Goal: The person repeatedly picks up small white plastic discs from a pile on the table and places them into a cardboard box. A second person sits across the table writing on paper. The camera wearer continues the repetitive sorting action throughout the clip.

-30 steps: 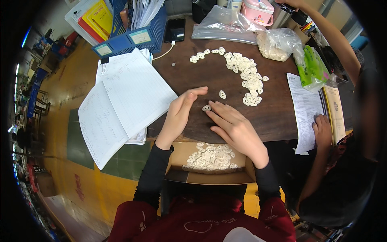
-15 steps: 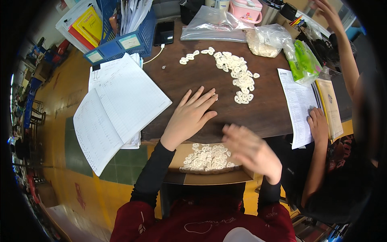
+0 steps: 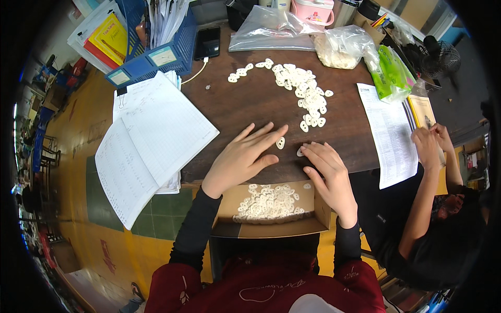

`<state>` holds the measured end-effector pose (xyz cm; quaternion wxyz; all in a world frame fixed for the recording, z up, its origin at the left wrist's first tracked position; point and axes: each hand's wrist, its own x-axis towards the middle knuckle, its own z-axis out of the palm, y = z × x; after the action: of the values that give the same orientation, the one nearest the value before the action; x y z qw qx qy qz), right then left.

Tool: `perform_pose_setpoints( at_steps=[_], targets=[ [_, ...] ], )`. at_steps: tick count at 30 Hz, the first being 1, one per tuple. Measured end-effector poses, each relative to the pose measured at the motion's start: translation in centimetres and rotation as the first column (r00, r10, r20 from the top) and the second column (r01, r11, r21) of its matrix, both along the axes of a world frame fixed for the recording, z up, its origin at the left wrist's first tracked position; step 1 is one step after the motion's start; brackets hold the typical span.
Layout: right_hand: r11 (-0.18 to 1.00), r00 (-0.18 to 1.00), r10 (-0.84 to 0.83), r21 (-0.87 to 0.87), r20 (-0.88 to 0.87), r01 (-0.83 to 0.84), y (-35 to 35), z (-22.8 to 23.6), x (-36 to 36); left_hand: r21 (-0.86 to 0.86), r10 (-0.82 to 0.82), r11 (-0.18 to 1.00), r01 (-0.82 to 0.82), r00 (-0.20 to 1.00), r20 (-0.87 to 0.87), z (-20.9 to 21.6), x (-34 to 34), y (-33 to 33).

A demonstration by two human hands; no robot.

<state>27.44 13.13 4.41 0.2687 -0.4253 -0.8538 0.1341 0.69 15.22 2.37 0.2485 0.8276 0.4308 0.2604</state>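
Observation:
My left hand (image 3: 242, 159) lies on the dark wooden table with its fingers spread. Just beyond its index fingertip is a small cream oval piece with holes (image 3: 281, 142). My right hand (image 3: 333, 182) reaches over the table's near edge, fingers stretched out and thumb apart. Its fingertips touch another such piece (image 3: 300, 152), partly covered by them. Farther back, a curved heap of the same pieces (image 3: 308, 94) lies on the tabletop. Below my hands, at the table's edge, an open cardboard box (image 3: 271, 230) holds many more of them.
An open notebook (image 3: 162, 135) lies at left, near a blue file rack (image 3: 172, 55) and a phone (image 3: 207, 43). Clear plastic bags (image 3: 271, 31) and a green packet (image 3: 391, 75) are at the back. On the right, a co-worker's hands (image 3: 432, 143) are beside a printed sheet (image 3: 386, 135).
My right hand has moved from over the box up to the table, onto a piece near the heap. The co-worker's raised hand has come down beside the other one.

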Motion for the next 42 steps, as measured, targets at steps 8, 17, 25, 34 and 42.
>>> perform_pose_setpoints(
  at_steps=[8,17,25,34,42],
  targets=[
    [0.988,0.984,0.102,0.097,0.147,-0.117,0.6,-1.1,-4.5,-0.217,0.153,0.974,-0.066,0.896,0.417,-0.1,-0.8,0.3],
    [0.864,0.862,0.501,-0.111,0.079,-0.492,-3.5,-0.8,-2.7,-0.085,0.095,0.993,-0.079,0.972,0.214,-0.5,1.2,2.1],
    [0.887,0.894,0.43,-0.128,-0.124,-0.444,-4.0,1.7,1.9,0.16,-0.025,0.986,0.052,0.986,-0.165,-1.5,5.9,4.3],
    [0.996,0.994,0.081,-0.042,-0.069,-0.084,1.0,1.2,0.0,-0.023,-0.03,0.999,0.028,0.995,-0.095,-0.3,0.6,0.4],
    [0.995,0.986,0.049,0.076,0.157,-0.062,2.0,-1.0,-2.9,0.073,0.004,0.997,0.0,0.998,-0.057,-0.9,0.1,0.9]
  ],
)
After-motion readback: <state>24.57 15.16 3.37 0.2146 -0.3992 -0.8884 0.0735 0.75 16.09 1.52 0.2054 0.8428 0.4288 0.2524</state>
